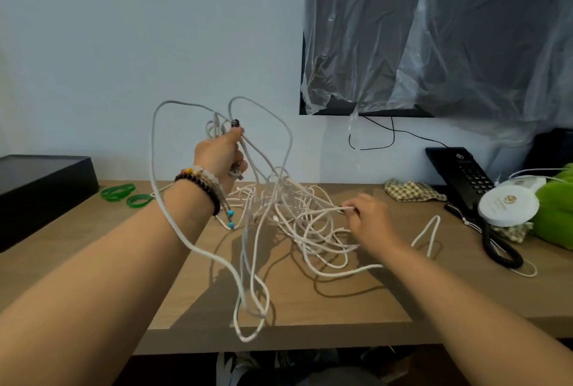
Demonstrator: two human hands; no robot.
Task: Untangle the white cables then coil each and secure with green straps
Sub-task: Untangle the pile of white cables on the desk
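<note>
A tangle of white cables (297,218) lies on the wooden desk (356,302). My left hand (221,157) is raised above the desk and grips a bunch of cable strands; long loops hang from it down past the desk's front edge. My right hand (367,215) rests low on the right side of the tangle and pinches a single white strand. Two green straps (125,195) lie on the desk at the far left, away from both hands.
A black box (40,181) stands at the left edge. At the right are a black telephone (459,177) with a coiled cord, a white round container (508,205), a checked cloth (412,190) and a green plush toy (555,209). A plastic-covered screen (434,32) hangs on the wall.
</note>
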